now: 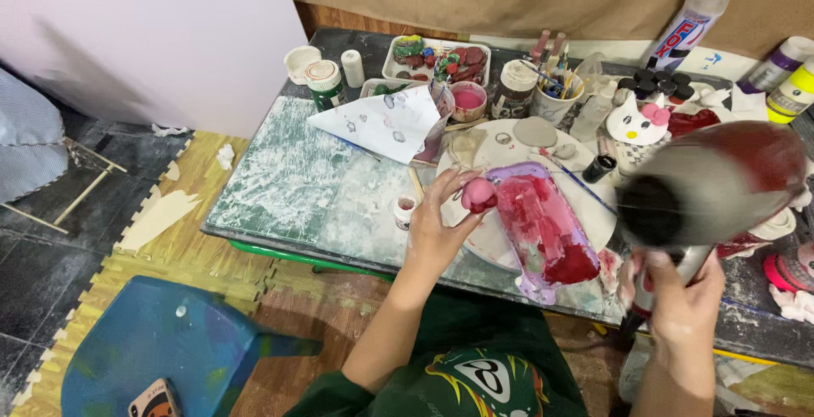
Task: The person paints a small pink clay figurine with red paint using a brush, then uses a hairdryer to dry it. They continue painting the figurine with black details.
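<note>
My left hand (437, 222) pinches a small pink clay piece (479, 194) just above the round white board (585, 205), beside a purple-rimmed tray (543, 226) smeared with red and pink paint. Gripping the handle from below, my right hand (682, 307) holds a red and silver hair dryer (712, 184). The dryer is blurred and its dark nozzle points left toward the tray and the clay piece.
The paint-stained table (292, 180) carries paint jars (325, 83), a cup of brushes (555, 86), a pink paint pot (468, 99), a folded paper (386, 125), a cat-face piece (638, 122) and bottles (691, 19). A blue stool (144, 345) stands on foam mats at lower left.
</note>
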